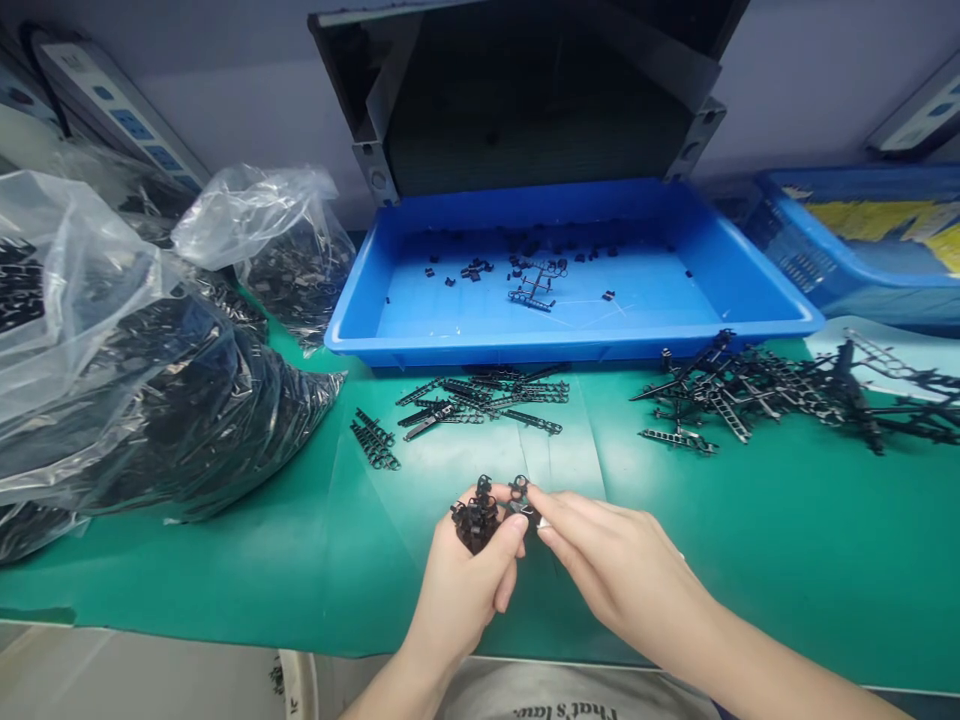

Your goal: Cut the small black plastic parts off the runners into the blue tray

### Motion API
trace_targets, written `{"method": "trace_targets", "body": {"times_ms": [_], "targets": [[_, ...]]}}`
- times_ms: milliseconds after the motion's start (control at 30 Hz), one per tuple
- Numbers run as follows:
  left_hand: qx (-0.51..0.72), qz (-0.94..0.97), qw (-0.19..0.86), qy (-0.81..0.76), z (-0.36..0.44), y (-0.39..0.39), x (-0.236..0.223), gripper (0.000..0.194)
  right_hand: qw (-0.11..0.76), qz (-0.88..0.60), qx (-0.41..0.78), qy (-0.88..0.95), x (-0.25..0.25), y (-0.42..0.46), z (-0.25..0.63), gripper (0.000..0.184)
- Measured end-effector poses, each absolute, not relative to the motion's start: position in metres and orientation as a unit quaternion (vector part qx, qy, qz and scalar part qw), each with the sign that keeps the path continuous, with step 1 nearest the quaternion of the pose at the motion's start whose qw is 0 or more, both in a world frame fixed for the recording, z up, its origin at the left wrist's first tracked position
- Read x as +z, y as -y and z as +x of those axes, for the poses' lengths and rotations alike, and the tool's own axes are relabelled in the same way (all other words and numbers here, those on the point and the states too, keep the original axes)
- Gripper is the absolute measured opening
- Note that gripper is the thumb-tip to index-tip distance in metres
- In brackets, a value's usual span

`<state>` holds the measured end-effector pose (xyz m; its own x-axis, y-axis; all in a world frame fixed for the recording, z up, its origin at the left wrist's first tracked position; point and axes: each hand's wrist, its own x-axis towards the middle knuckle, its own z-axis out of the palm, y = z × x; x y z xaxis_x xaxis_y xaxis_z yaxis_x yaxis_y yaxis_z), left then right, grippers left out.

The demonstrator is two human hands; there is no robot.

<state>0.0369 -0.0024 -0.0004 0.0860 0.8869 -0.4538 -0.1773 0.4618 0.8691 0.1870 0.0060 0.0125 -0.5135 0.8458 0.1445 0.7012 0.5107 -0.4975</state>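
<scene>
My left hand [469,580] is closed around a bunch of small black plastic parts [474,520], their looped ends sticking up above the fingers. Beside it, my right hand [611,545] pinches a black plastic part with a ring-shaped end [519,487], and the left thumb touches this part too. The fingertips of both hands nearly meet over the green mat. Beyond the hands lies a loose pile of black ladder-like plastic strips [480,400], with a few more strips [375,440] to its left.
A blue tray [480,352] with scattered black pieces stands behind the strips. Tangled black sprues [750,390] are heaped at right, near a blue basket [825,260]. Clear plastic bags [172,400] full of black parts crowd the left. A dark panel [540,100] overhangs the tray.
</scene>
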Motion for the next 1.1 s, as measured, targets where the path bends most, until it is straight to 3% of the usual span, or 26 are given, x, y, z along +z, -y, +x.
{"method": "trace_targets", "body": {"times_ms": [233,467,733,867,1000,1100], "targets": [[0.405,0.332,0.645,-0.557,0.037,0.003,-0.004,0.019,0.2,-0.469,0.181,0.841,0.01,-0.004,0.183,0.034],[0.424,0.293,0.647,-0.562,0.041,0.005,-0.008,0.026,0.246,-0.489,0.086,0.833,-0.001,-0.004,0.178,0.034],[0.399,0.312,0.625,-0.594,0.038,0.007,0.0,0.029,0.055,-0.614,0.103,0.78,-0.004,-0.075,0.197,0.029],[0.395,0.339,0.623,-0.583,0.03,0.003,-0.005,0.034,0.043,-0.581,0.137,0.801,-0.003,-0.091,0.206,0.013],[0.434,0.34,0.609,-0.57,0.021,-0.006,-0.007,0.023,0.048,-0.499,0.206,0.84,0.007,-0.08,0.212,0.012],[0.421,0.364,0.6,-0.574,0.019,-0.01,-0.007,0.025,0.055,-0.453,0.254,0.853,0.018,-0.065,0.213,0.014]]}}
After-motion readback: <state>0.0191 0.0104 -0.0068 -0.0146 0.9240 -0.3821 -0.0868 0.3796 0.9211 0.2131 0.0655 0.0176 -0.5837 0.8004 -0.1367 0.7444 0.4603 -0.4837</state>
